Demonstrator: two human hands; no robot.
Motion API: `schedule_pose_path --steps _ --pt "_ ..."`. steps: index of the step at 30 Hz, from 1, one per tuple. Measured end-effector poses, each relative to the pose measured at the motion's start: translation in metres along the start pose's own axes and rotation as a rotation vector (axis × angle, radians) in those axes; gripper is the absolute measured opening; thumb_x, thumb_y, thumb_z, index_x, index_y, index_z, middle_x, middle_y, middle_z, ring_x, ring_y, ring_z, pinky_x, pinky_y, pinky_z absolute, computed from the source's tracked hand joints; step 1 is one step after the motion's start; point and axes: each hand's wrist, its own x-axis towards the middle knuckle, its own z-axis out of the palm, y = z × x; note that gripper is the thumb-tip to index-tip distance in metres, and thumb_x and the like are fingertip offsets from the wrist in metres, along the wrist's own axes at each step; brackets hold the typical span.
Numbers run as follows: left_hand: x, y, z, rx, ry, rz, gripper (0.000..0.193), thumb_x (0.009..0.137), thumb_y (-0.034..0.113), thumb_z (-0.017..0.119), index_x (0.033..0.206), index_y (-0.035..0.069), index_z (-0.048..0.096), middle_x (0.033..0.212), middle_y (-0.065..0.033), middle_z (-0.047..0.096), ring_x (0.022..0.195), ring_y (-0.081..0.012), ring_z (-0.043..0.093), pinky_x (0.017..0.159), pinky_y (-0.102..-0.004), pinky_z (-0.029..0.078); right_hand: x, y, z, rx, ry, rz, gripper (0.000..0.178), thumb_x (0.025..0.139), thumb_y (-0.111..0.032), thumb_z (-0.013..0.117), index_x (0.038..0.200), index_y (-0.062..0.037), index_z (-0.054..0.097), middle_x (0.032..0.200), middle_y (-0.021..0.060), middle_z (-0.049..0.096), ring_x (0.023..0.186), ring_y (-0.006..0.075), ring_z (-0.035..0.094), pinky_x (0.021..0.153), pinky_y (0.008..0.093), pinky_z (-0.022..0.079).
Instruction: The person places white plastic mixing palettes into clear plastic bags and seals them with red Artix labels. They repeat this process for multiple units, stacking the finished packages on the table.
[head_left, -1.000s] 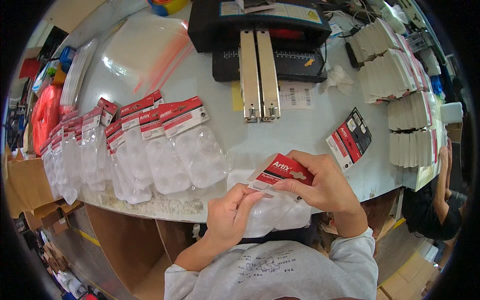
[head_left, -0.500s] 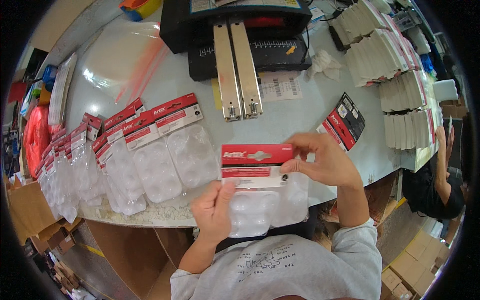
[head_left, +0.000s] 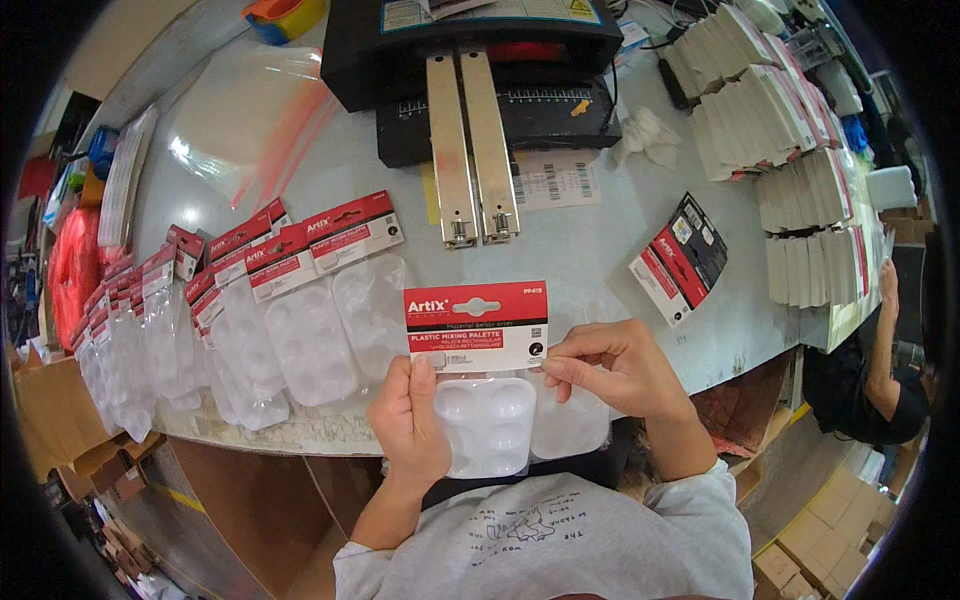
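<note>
At the lower centre of the frame, one header card (head_left: 475,325) in red, black and white is held upright to the view by two hands. Its lower left corner is pinched between the thumb and bent fingers of the left hand (head_left: 412,425); its lower right corner is pinched by the thumb and forefinger of the right hand (head_left: 625,370). Just below the card, one white palette (head_left: 487,425) with rounded wells is seen, and a second palette (head_left: 568,432) is partly hidden beneath the right hand. To the left, a row of overlapping carded packages (head_left: 310,345) is spread along the desk (head_left: 590,250); their full number cannot be told. Right of centre, one loose card (head_left: 682,260) is laid at a slant. At upper centre, two metal bars (head_left: 470,150) are set before one black machine (head_left: 470,65). One pile of clear bags (head_left: 235,120) is placed at upper left, and four stacks of cards (head_left: 752,122) are lined up at upper right.
</note>
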Motion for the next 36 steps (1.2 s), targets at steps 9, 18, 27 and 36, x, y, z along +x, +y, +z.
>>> schedule_pose_path --steps 9,18,27,36 --pt "0.015 0.0 0.007 0.103 -0.024 -0.035 0.027 0.096 0.019 0.043 0.078 0.0 0.051 0.062 -0.0098 0.047 0.059 -0.0112 0.04 0.053 -0.0277 0.035 0.013 0.008 -0.002 0.025 0.057 0.124 0.014 0.082 -0.011 0.061 0.081 0.0017 0.068 0.069 0.0049 0.063 0.058 0.0084 0.057 0.055 0.0214 0.044" --pt "0.08 -0.036 0.036 0.009 0.083 -0.011 0.034 0.097 0.026 0.043 0.078 -0.001 0.051 0.066 -0.0099 0.051 0.062 -0.0153 0.044 0.06 -0.0288 0.04 0.083 0.028 -0.01 0.293 0.278 0.042 0.017 0.083 -0.015 0.06 0.082 0.0016 0.066 0.07 0.0041 0.062 0.058 0.0067 0.052 0.055 0.0197 0.039" --pt "0.085 -0.008 -0.009 0.237 0.172 -0.051 0.029 0.097 0.026 0.042 0.092 0.001 0.056 0.077 -0.0114 0.06 0.074 -0.025 0.057 0.069 -0.0327 0.043 0.047 0.013 -0.049 -0.562 0.671 -0.243 0.044 0.078 -0.029 0.071 0.104 0.0051 0.06 0.089 0.0137 0.066 0.08 0.018 0.063 0.071 0.0273 0.048" --pt "0.056 -0.041 -0.034 1.17 -0.142 0.388 0.052 0.086 0.033 0.055 0.134 0.018 0.044 0.143 -0.0094 0.035 0.132 -0.0273 0.031 0.101 -0.0428 0.027 -0.012 0.078 -0.121 -1.27 0.771 -0.11 0.104 0.064 -0.044 0.077 0.14 0.0032 0.024 0.142 0.022 0.032 0.134 0.0337 0.027 0.104 0.0447 0.022"
